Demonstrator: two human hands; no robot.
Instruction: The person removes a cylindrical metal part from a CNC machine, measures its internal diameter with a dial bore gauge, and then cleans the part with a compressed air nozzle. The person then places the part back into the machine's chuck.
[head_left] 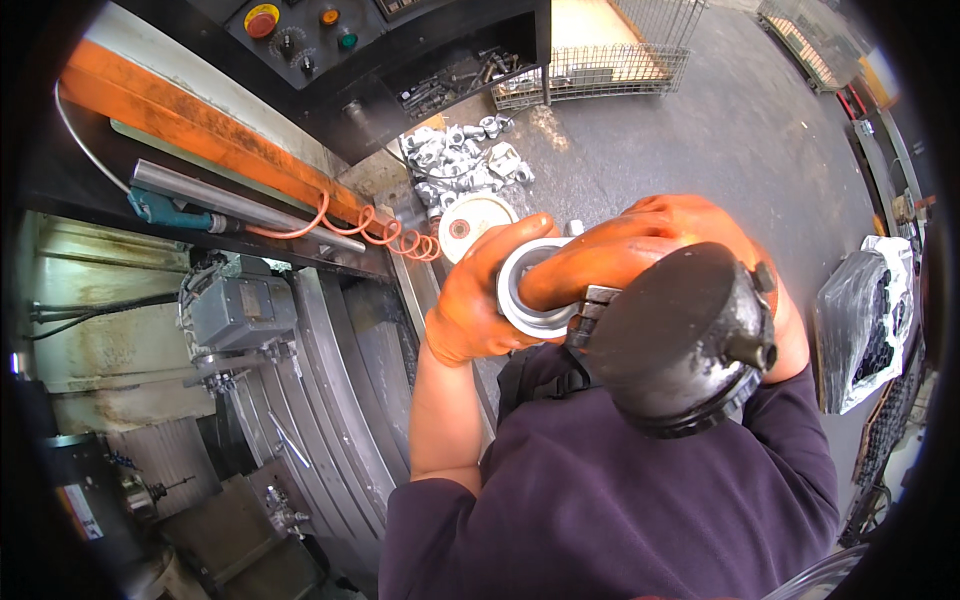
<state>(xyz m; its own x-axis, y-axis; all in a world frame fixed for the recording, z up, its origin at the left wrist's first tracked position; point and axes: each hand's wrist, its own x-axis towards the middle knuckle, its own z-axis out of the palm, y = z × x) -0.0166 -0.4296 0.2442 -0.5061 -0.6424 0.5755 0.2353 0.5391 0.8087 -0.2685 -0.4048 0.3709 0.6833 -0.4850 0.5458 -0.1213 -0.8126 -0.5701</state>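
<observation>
From the head view, my gloved left hand and right hand both grip the metal ring at chest height beside the black dome-shaped tool, and I judge an oily glove could let it drop into the machine bed.

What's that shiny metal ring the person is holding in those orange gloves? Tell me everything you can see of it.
The metal ring looks like a short, thick-walled collar of bright, machined silver metal with a smooth rounded rim and a dark open bore. It is held up in front of the person's chest, its opening facing up and leftward. The left hand cups its outer side, thumb over the top edge, while the fingers of the right hand reach into the bore. Its lower right edge sits against a dark, round, heavy-looking tool.
</observation>
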